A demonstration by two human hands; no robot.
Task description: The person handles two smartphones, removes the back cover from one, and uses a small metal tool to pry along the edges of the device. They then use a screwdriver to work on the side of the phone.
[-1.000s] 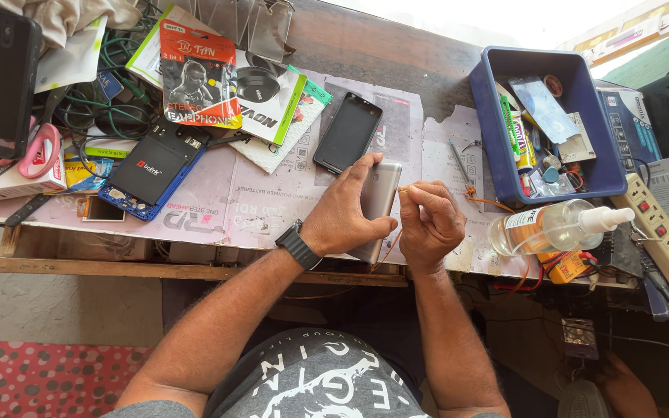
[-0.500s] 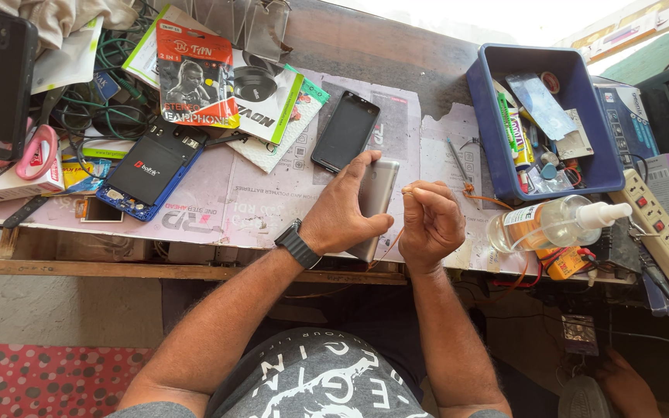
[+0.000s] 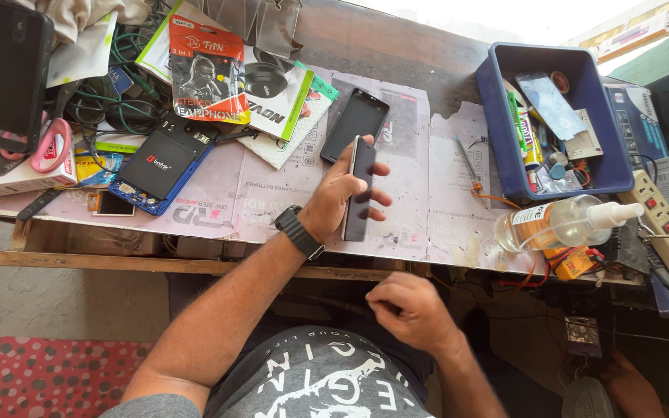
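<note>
Phone (image 3: 359, 190) stands on edge, long axis running away from the body, clamped in the left hand (image 3: 338, 200); right hand (image 3: 412, 310) hangs loosely curled, empty, nearer the lap

Your wooden workbench (image 3: 396, 42), paper sheet (image 3: 272, 201) across it, 1 blue bin (image 3: 497, 131), black phone (image 3: 355, 124), spray bottle (image 3: 559, 223), earphone packets (image 3: 209, 70)

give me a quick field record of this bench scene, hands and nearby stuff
left hand: grip closed on slim dark smartphone, held on edge above the table
right hand: loosely curled, holding nothing visible, below the table edge
beside phone: second black smartphone lying flat
right side: blue plastic bin, clear spray bottle
surface: paper-covered wooden table
</note>
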